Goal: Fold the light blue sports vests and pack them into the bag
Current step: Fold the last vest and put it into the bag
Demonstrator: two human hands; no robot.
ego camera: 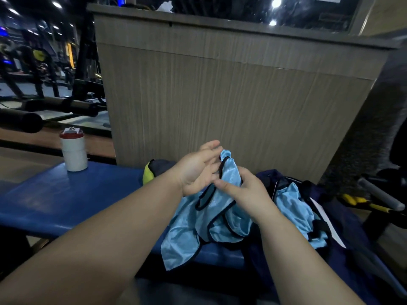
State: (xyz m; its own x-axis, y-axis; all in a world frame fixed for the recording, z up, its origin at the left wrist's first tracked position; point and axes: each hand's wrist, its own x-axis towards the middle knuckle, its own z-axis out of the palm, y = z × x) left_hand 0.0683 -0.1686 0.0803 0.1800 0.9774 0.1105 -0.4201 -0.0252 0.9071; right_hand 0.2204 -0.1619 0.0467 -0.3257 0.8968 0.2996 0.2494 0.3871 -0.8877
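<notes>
Head view: mid-frame, right hand [248,194] fingers [222,184] pinch the vest [220,221] strap, left hand [198,170] fingers spread, touching it. Vest drapes onto the blue surface [66,194]; 2nd vest [295,208] sits in the bag [363,256], right side.

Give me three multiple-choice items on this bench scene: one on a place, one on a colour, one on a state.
1. Where does the white bottle stand?
A) in the bag
B) on the blue bench, near its far edge
C) on top of the wooden counter

2. What colour is the trim on the light blue vest being handled?
A) red
B) white
C) black

3. How is that vest now?
A) bunched in the right hand, its lower part lying on the bench
B) folded flat
C) fully packed away

Key: 1 B, its base sits on the bench padding; 2 C, dark edging runs along the straps and hems; 3 A, the fingers curl round the cloth and the rest lies crumpled.
</notes>
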